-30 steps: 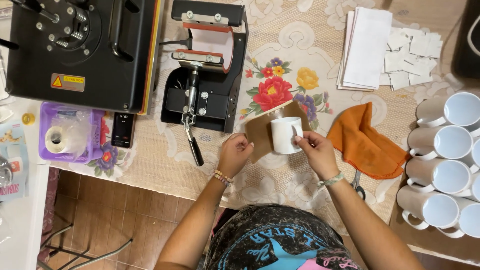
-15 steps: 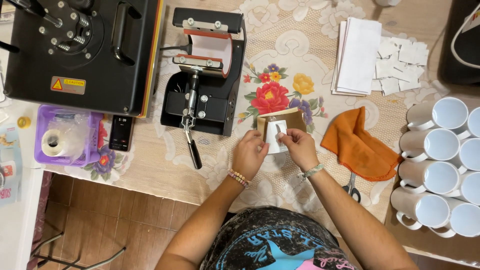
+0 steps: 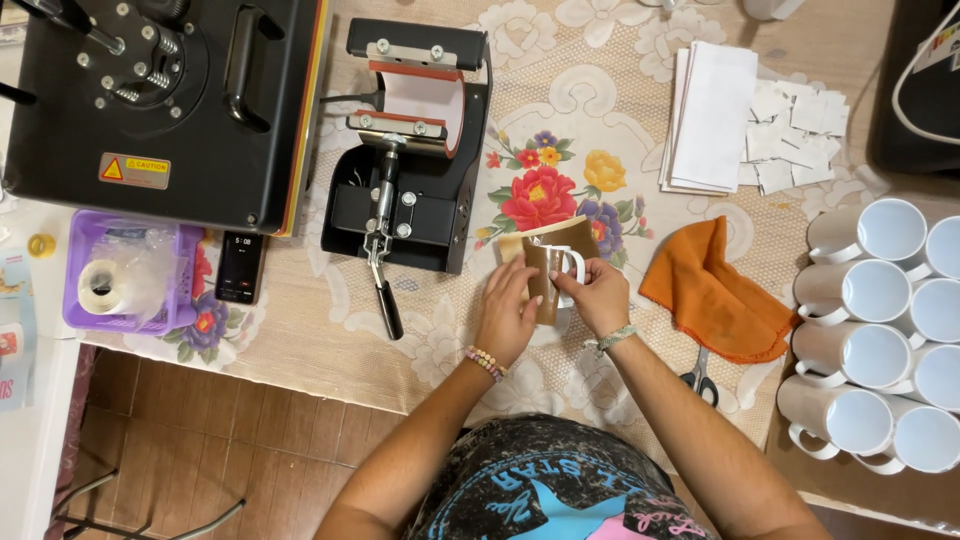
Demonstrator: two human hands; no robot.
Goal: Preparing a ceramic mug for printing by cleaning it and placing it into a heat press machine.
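Head cam: both hands on mug

Counter, under a floral lace cloth, carries:
- Large black flat heat press, far left.
- Black mug press with orange-lined cradle, beside it; lever handle toward the near edge.
- Dark phone just beside a purple basket holding a tape roll and clear plastic.
- Stack of white paper sheets, with cut white scraps to the right.
- Orange cloth, crumpled, partly over scissors.
- White mugs, clustered on their sides, far right.
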